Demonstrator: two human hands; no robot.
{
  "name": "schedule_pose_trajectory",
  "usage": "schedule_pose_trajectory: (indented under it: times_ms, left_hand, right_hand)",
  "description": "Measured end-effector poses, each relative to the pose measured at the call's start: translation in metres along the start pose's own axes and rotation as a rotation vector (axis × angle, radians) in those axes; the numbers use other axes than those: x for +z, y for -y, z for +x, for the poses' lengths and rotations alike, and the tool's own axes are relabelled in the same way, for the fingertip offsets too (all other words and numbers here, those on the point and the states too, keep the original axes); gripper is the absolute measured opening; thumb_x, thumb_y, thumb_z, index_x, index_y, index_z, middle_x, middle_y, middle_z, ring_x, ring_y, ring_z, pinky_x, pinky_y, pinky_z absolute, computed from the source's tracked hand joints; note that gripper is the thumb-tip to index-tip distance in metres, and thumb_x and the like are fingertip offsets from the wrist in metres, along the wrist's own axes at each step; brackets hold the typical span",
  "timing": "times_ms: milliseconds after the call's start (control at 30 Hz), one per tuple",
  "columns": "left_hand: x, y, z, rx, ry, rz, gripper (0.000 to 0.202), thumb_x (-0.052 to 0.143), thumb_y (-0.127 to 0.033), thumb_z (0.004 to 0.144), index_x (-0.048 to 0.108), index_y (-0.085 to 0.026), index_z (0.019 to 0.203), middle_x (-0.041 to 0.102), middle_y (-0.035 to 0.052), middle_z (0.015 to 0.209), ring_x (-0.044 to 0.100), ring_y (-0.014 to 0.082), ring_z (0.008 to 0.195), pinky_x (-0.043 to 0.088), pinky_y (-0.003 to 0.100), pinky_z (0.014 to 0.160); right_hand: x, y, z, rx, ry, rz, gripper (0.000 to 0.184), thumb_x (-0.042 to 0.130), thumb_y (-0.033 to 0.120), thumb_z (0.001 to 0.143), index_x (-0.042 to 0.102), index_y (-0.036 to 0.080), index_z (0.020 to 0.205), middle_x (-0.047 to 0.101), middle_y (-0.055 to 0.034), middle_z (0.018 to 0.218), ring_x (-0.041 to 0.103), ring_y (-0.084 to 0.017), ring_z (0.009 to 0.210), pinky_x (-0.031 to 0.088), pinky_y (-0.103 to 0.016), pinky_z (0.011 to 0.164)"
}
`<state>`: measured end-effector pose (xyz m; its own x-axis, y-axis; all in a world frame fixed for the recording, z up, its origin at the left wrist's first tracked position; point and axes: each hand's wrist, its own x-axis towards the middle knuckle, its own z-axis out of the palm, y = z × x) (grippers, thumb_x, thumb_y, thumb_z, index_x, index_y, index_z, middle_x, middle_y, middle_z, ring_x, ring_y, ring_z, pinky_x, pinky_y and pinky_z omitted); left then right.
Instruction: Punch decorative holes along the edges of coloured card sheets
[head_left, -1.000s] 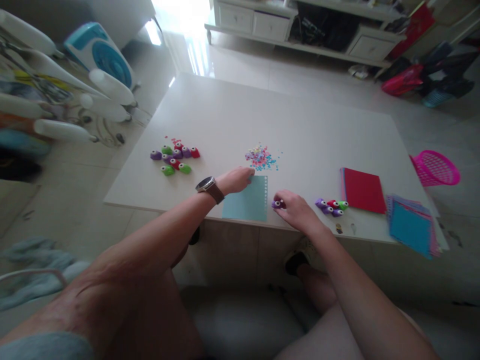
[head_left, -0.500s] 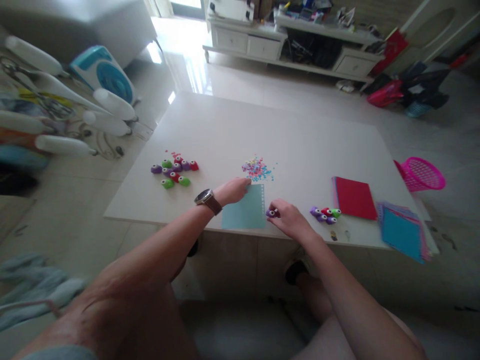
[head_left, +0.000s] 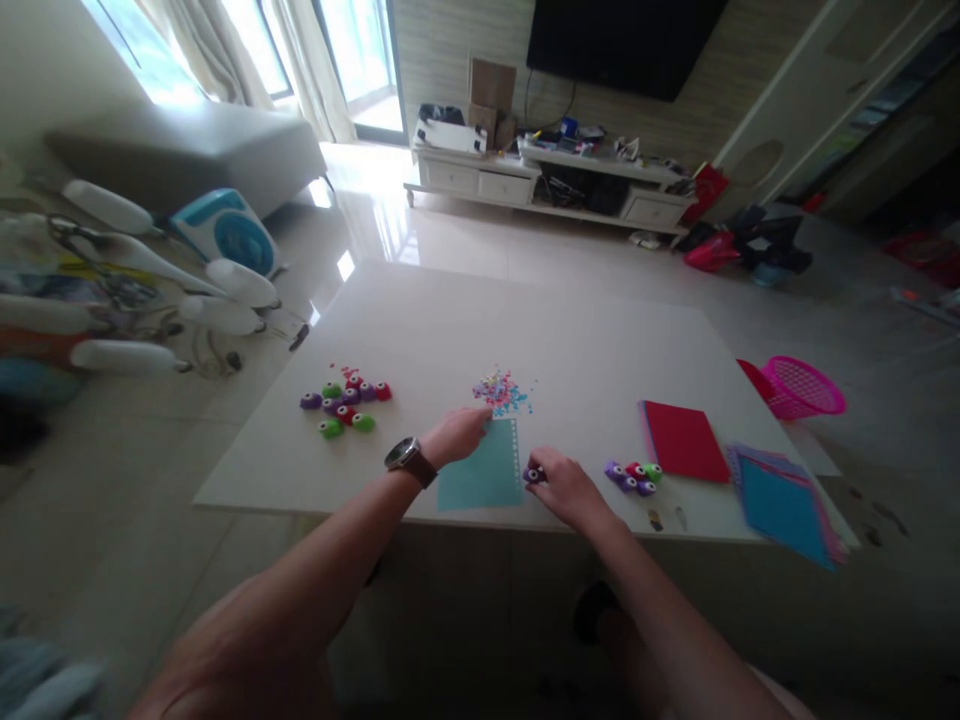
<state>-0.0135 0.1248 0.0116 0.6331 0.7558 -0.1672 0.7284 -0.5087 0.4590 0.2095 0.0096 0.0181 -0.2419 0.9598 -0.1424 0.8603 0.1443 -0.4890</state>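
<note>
A sheet of light green-blue paper (head_left: 480, 478) lies near the table's front edge, with a row of small punched holes down its right side. My left hand (head_left: 459, 436), with a watch (head_left: 405, 455) on the wrist, has its fingers closed at the sheet's top edge. In my right hand (head_left: 568, 488) is a small purple craft punch (head_left: 533, 475), held at the sheet's right edge; the fingers hide part of it. Tiny coloured paper bits (head_left: 502, 392) are heaped just beyond the sheet.
Several purple, green and red punches (head_left: 348, 396) stand at the left, with red bits behind them. More punches (head_left: 626, 481) sit right of my right hand. Farther right are a red paper stack (head_left: 684, 440), blue sheets (head_left: 784, 512) and a pink basket (head_left: 806, 388) beyond the table edge.
The camera view has tipped upward, so the table appears lower and the television shows. Both hands keep their places at the paper, and the purple punch stays in my right hand.
</note>
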Motion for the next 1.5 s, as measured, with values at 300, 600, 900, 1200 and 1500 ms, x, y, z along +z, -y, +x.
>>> schedule_pose_trajectory:
  times_ms: [300, 600, 900, 1200, 1500]
  left_hand:
    - [0.005, -0.002, 0.002, 0.015, -0.042, -0.009, 0.026, 0.047, -0.016, 0.090, 0.062, -0.020, 0.111, 0.074, 0.0123, 0.112, 0.070, 0.0267, 0.104, 0.053, 0.036, 0.086]
    - [0.007, -0.003, 0.005, 0.024, -0.053, -0.028, 0.027, 0.049, -0.015, 0.090, 0.062, -0.019, 0.114, 0.074, 0.0128, 0.115, 0.069, 0.0267, 0.107, 0.053, 0.036, 0.089]
    - [0.000, -0.004, 0.001, 0.001, -0.040, -0.010, 0.027, 0.047, -0.015, 0.092, 0.061, -0.019, 0.114, 0.074, 0.0125, 0.115, 0.070, 0.0270, 0.107, 0.052, 0.035, 0.086]
    - [-0.002, -0.005, 0.000, -0.019, -0.002, -0.032, 0.030, 0.048, -0.016, 0.093, 0.059, -0.019, 0.121, 0.072, 0.0130, 0.123, 0.067, 0.0262, 0.114, 0.051, 0.037, 0.096]
    - [0.003, -0.010, 0.002, -0.067, 0.038, -0.077, 0.030, 0.048, -0.013, 0.094, 0.058, -0.019, 0.122, 0.071, 0.0115, 0.121, 0.066, 0.0259, 0.116, 0.049, 0.038, 0.100]
  right_hand:
    - [0.000, -0.004, 0.000, -0.007, 0.005, -0.013, 0.016, 0.065, 0.010, 0.083, 0.054, 0.022, 0.088, 0.062, -0.0016, 0.094, 0.060, -0.019, 0.087, 0.041, -0.030, 0.077]
    - [0.000, -0.004, 0.001, -0.009, 0.019, -0.012, 0.014, 0.064, 0.011, 0.083, 0.056, 0.022, 0.087, 0.063, -0.0019, 0.094, 0.060, -0.018, 0.083, 0.044, -0.029, 0.077]
    - [0.000, -0.002, 0.001, -0.027, 0.009, -0.050, 0.013, 0.063, 0.014, 0.085, 0.055, 0.023, 0.089, 0.063, -0.0021, 0.094, 0.060, -0.019, 0.086, 0.041, -0.029, 0.075]
    - [0.001, 0.007, -0.004, 0.026, 0.031, -0.064, 0.012, 0.062, 0.014, 0.085, 0.056, 0.022, 0.092, 0.063, -0.0014, 0.096, 0.059, -0.017, 0.085, 0.037, -0.028, 0.074]
    - [0.016, 0.005, -0.007, 0.042, 0.160, -0.129, 0.020, 0.060, 0.018, 0.082, 0.059, 0.022, 0.101, 0.067, -0.0041, 0.106, 0.064, -0.020, 0.093, 0.036, -0.029, 0.073]
